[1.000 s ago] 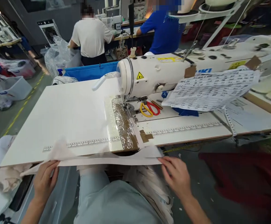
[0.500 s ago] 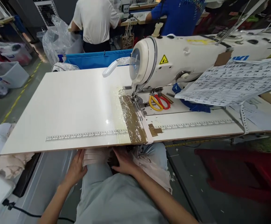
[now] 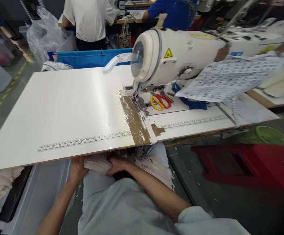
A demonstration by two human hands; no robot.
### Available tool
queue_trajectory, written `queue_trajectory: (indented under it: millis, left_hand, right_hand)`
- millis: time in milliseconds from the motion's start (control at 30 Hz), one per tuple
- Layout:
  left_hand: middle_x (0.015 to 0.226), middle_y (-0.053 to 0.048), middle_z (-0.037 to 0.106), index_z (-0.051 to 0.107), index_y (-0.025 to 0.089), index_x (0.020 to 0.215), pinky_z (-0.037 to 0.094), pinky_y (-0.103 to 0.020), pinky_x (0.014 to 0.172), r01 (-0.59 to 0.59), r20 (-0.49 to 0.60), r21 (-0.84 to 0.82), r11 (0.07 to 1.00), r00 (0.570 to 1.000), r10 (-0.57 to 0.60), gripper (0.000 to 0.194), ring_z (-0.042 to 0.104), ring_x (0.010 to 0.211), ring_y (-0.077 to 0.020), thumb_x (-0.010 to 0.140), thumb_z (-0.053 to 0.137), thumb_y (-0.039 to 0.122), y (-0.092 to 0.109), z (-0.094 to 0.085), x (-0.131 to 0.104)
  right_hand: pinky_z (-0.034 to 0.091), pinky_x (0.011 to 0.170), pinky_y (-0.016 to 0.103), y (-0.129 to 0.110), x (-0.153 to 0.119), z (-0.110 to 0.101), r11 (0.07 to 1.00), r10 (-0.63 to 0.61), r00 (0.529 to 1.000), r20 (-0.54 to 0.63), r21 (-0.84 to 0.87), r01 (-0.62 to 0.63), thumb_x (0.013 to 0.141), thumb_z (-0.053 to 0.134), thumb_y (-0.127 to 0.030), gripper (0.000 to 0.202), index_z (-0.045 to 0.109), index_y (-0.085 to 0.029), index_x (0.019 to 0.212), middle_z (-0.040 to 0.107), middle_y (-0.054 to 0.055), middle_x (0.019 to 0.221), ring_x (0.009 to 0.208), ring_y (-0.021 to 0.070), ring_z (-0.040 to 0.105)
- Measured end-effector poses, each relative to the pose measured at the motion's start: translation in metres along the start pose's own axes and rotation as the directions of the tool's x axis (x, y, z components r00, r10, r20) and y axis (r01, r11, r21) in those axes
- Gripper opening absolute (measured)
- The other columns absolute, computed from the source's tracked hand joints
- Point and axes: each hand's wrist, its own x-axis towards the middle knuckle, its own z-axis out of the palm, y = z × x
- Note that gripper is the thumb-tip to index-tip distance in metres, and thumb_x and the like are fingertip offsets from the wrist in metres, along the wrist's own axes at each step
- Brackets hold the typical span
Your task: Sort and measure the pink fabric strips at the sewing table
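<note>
A folded bundle of pale pink fabric [image 3: 97, 163] lies over my lap, partly under the table's front edge. My left hand [image 3: 77, 169] grips its left end, the fingertips hidden beneath the tabletop. Around the right end my right hand [image 3: 117, 164] is closed, with the thumb side toward me. More pale fabric [image 3: 154, 169] hangs over my right thigh. Above the hands is the white sewing table [image 3: 70, 111] with a printed ruler strip [image 3: 83, 141]. A white sewing machine [image 3: 176, 54] stands on it.
Scissors with yellow and red handles [image 3: 160, 101] lie beside the needle area. A printed sheet [image 3: 230, 78] hangs in front of the machine. A clear plastic bin [image 3: 46, 182] is at my left, a red stool [image 3: 230, 163] at my right. Two people sit beyond the table.
My right hand has moved left onto the pink fabric bundle, and both hands now hold its ends. The view has turned to the right.
</note>
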Motion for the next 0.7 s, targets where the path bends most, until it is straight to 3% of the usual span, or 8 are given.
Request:
queue_trajectory:
  millis: [100,200,300,400,467,567,633,700]
  left_hand:
    - [0.086,-0.017,0.068,0.060,0.011,0.098,0.053,-0.052,0.074,-0.032,-0.073,-0.027,0.999,0.997,0.030,0.031,0.063,0.084,-0.0371,0.071,0.046,0.019,0.007,0.001,0.001]
    - [0.095,-0.014,0.069,0.059,0.014,0.105,0.055,-0.045,0.073,-0.134,-0.142,-0.101,0.986,0.983,0.119,0.037,0.064,0.087,-0.0326,0.069,0.047,0.017,0.032,-0.003,0.010]
    - [0.097,-0.008,0.069,0.056,0.019,0.109,0.054,-0.037,0.072,-0.314,-0.161,-0.202,0.927,0.945,0.285,0.042,0.065,0.087,-0.0267,0.068,0.049,0.013,0.078,-0.013,0.026]
    - [0.099,-0.007,0.066,0.053,0.019,0.110,0.052,-0.032,0.073,-0.489,-0.170,-0.344,0.802,0.872,0.459,0.041,0.063,0.089,-0.0221,0.070,0.050,0.010,0.138,-0.025,0.044]
    - [0.098,-0.007,0.065,0.053,0.018,0.110,0.050,-0.032,0.072,-0.572,-0.159,-0.401,0.715,0.813,0.561,0.039,0.062,0.088,-0.0216,0.072,0.049,0.009,0.175,-0.029,0.053]
    - [0.099,-0.011,0.063,0.054,0.015,0.115,0.047,-0.037,0.079,-0.639,0.009,-0.408,0.652,0.712,0.703,0.037,0.059,0.093,-0.0252,0.079,0.045,0.014,0.209,-0.022,0.059]
    - [0.106,-0.013,0.061,0.052,0.014,0.120,0.044,-0.041,0.088,-0.625,0.197,-0.409,0.665,0.651,0.733,0.038,0.055,0.101,-0.0275,0.084,0.042,0.015,0.215,-0.008,0.058]
    - [0.114,-0.015,0.059,0.049,0.014,0.126,0.042,-0.044,0.095,-0.599,0.335,-0.404,0.691,0.606,0.721,0.043,0.053,0.107,-0.0285,0.084,0.043,0.015,0.212,0.012,0.052]
  right_hand:
    - [0.043,0.054,0.025,-0.005,-0.019,-0.011,0.999,0.014,0.999,0.051,0.031,-0.015,0.070,0.080,-0.032,0.034,0.068,-0.008,0.092,0.068,0.007,0.081,0.067,0.0205,0.060]
    - [0.041,0.053,0.021,-0.005,-0.058,-0.041,0.996,0.029,0.998,0.057,0.083,-0.033,0.074,0.075,-0.026,0.024,0.067,-0.012,0.091,0.066,0.002,0.079,0.065,0.0156,0.058]
    - [0.039,0.055,0.021,-0.012,-0.119,-0.088,0.998,0.036,0.999,0.018,0.058,-0.037,0.070,0.076,-0.022,0.023,0.065,-0.016,0.090,0.064,-0.002,0.076,0.063,0.0142,0.055]
    - [0.031,0.051,0.025,-0.033,-0.190,-0.134,0.974,0.094,0.995,0.040,-0.210,-0.083,0.069,0.078,-0.037,0.033,0.063,-0.014,0.089,0.062,0.003,0.073,0.059,0.0175,0.051]
    - [0.030,0.052,0.025,-0.049,-0.233,-0.154,0.957,0.153,0.988,0.026,-0.253,-0.142,0.070,0.077,-0.039,0.037,0.062,-0.015,0.093,0.062,0.003,0.076,0.062,0.0187,0.053]
    - [0.028,0.051,0.025,-0.054,-0.275,-0.152,0.933,0.279,0.960,0.021,-0.242,-0.266,0.069,0.078,-0.041,0.037,0.062,-0.018,0.093,0.061,0.002,0.072,0.062,0.0202,0.055]
    - [0.029,0.051,0.026,-0.037,-0.283,-0.127,0.934,0.314,0.949,0.017,-0.185,-0.306,0.070,0.077,-0.044,0.038,0.062,-0.017,0.092,0.063,0.003,0.074,0.064,0.0217,0.056]
    - [0.033,0.054,0.026,-0.007,-0.278,-0.088,0.935,0.345,0.938,-0.038,-0.070,-0.347,0.072,0.074,-0.045,0.037,0.062,-0.016,0.093,0.064,0.006,0.081,0.069,0.0234,0.058]
